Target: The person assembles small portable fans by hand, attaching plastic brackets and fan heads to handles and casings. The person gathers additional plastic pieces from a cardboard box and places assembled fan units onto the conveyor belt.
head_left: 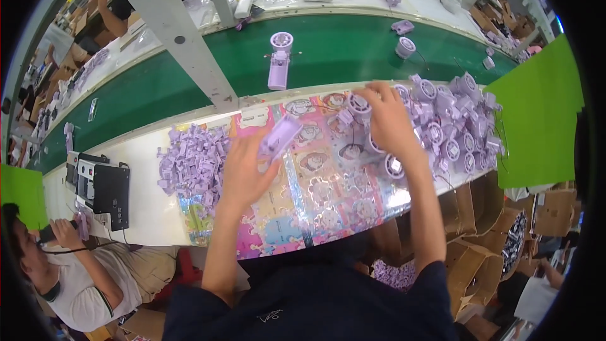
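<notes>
My left hand (245, 173) is closed around a long, light-purple plastic shell (281, 136), hollow side showing. My right hand (392, 123) reaches to the near edge of a heap of purple mini fan heads (467, 113). Its curled fingers grip a round fan head (360, 102), from which a thin wire and a small block (344, 118) trail; the fingertips are slightly blurred. Left of my left hand lies a pile of small purple plastic parts (194, 161). Beneath both hands spreads a colourful printed sheet (278, 211) with cartoon pictures.
A green conveyor belt (341, 47) runs behind the table, carrying a purple fan body (279, 63) and a loose fan head (405, 47). A metal post (180, 38) rises at its near edge. Black boxes (104, 186) stand left, near a seated person (82, 271). Cardboard cartons (473, 271) sit lower right.
</notes>
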